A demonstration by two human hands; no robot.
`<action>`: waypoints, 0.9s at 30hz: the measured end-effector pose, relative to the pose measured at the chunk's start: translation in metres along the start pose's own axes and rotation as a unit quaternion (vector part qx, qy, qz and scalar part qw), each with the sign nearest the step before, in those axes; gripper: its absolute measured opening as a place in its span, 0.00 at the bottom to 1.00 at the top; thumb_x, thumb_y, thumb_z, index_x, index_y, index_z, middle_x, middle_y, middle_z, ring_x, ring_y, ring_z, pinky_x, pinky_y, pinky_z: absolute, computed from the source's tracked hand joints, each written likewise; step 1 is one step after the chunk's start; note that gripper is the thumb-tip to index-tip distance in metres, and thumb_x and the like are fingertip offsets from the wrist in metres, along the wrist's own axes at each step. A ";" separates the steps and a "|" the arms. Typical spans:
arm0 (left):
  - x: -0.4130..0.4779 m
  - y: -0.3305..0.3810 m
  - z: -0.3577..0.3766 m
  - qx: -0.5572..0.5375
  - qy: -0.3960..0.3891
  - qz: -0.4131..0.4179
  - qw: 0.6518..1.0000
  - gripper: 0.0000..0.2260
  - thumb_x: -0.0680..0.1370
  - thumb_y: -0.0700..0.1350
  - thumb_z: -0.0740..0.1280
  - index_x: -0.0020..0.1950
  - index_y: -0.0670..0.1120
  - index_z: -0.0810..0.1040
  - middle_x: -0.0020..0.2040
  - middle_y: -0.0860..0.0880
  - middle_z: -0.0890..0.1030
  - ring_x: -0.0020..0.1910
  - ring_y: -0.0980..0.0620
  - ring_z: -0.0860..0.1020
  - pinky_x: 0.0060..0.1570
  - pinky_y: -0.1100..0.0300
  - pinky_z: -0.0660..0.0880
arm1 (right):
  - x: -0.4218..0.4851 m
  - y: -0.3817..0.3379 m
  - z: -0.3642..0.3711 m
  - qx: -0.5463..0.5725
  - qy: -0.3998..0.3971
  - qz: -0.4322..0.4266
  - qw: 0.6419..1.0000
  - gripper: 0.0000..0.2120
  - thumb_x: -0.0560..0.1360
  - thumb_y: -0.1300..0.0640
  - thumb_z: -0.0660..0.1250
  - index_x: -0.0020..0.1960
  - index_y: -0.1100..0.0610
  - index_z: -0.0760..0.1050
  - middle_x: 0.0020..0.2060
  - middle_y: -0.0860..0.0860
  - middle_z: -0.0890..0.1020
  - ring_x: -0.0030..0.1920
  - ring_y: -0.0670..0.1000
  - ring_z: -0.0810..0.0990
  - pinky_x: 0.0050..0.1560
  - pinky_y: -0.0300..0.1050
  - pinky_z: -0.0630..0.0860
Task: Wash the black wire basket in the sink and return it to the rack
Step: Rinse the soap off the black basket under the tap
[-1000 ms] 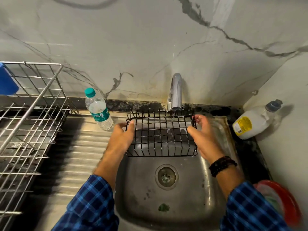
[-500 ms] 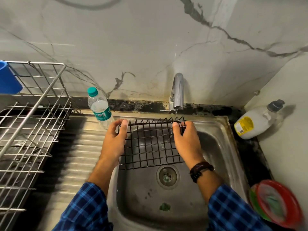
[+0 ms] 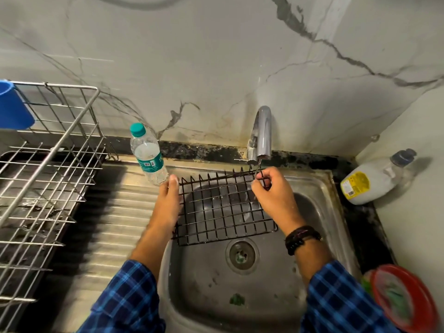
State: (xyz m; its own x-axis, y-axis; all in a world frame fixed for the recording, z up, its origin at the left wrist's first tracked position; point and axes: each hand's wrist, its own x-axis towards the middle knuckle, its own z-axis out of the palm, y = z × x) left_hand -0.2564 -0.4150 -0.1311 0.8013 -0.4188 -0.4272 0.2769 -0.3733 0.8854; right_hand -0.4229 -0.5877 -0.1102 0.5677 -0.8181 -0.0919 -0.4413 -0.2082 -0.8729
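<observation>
The black wire basket (image 3: 223,207) hangs tilted over the steel sink (image 3: 319,203), just below the chrome tap (image 3: 262,131). A thin stream of water runs from the tap onto its far right corner. My left hand (image 3: 169,203) holds the basket's left side, with the fingers hidden behind the wires. My right hand (image 3: 274,191) pinches the wires at the far right corner, fingers curled round them. The silver wire rack (image 3: 48,169) stands on the left of the counter.
A water bottle with a green cap (image 3: 147,155) stands on the ribbed drainboard (image 3: 115,231), touching my left fingertips. A blue cup (image 3: 12,106) hangs on the rack. A white soap bottle (image 3: 370,183) lies at the right. A red dish (image 3: 406,299) sits at the front right.
The basket has shifted left and tipped from level to tilted. My right hand has moved from the basket's right side to its far corner under the tap, fingers curling round the wires.
</observation>
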 end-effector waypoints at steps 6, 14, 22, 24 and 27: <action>-0.005 0.005 0.016 0.224 0.022 0.064 0.972 0.30 0.81 0.65 0.58 0.78 0.51 0.62 0.74 0.40 0.65 0.69 0.39 0.72 0.69 0.44 0.69 | 0.000 0.002 -0.003 0.001 -0.001 0.051 0.999 0.11 0.74 0.48 0.73 0.49 0.51 0.73 0.42 0.45 0.80 0.41 0.45 0.78 0.39 0.39 0.72; 0.001 0.030 0.038 0.459 -0.066 0.295 0.836 0.28 0.80 0.68 0.50 0.79 0.61 0.58 0.79 0.53 0.63 0.80 0.45 0.56 0.74 0.34 0.45 | 0.010 -0.012 -0.025 -0.041 -0.065 -0.037 0.996 0.12 0.73 0.51 0.74 0.49 0.54 0.74 0.41 0.47 0.79 0.42 0.44 0.78 0.42 0.39 0.75; 0.009 0.070 0.050 0.473 -0.098 0.347 0.804 0.24 0.82 0.65 0.50 0.51 0.49 0.78 0.40 0.52 0.78 0.39 0.52 0.78 0.36 0.57 0.72 | 0.030 -0.020 -0.024 -0.014 -0.099 -0.057 0.993 0.09 0.74 0.53 0.74 0.47 0.51 0.74 0.37 0.44 0.77 0.38 0.42 0.76 0.43 0.38 0.73; 0.010 0.077 0.047 0.488 -0.179 0.266 0.811 0.25 0.83 0.65 0.49 0.51 0.51 0.79 0.38 0.52 0.78 0.40 0.55 0.78 0.39 0.59 0.69 | 0.036 -0.027 -0.024 -0.038 -0.127 -0.056 0.990 0.08 0.74 0.54 0.74 0.45 0.50 0.74 0.35 0.42 0.74 0.36 0.40 0.75 0.43 0.38 0.71; 0.008 0.079 0.046 0.465 -0.234 0.214 0.827 0.20 0.84 0.61 0.52 0.46 0.52 0.77 0.38 0.54 0.79 0.38 0.55 0.78 0.38 0.60 0.69 | 0.041 -0.039 -0.032 -0.030 -0.155 -0.041 0.987 0.09 0.75 0.55 0.74 0.48 0.54 0.74 0.37 0.49 0.73 0.37 0.46 0.74 0.39 0.36 0.73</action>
State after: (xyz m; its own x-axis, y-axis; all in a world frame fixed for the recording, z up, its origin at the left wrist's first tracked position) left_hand -0.2526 -0.4862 -0.0733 0.3666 -0.8706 -0.3281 -0.6806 -0.4914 0.5434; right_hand -0.4046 -0.6302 -0.0645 0.7844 -0.5955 -0.1735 -0.4207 -0.3051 -0.8544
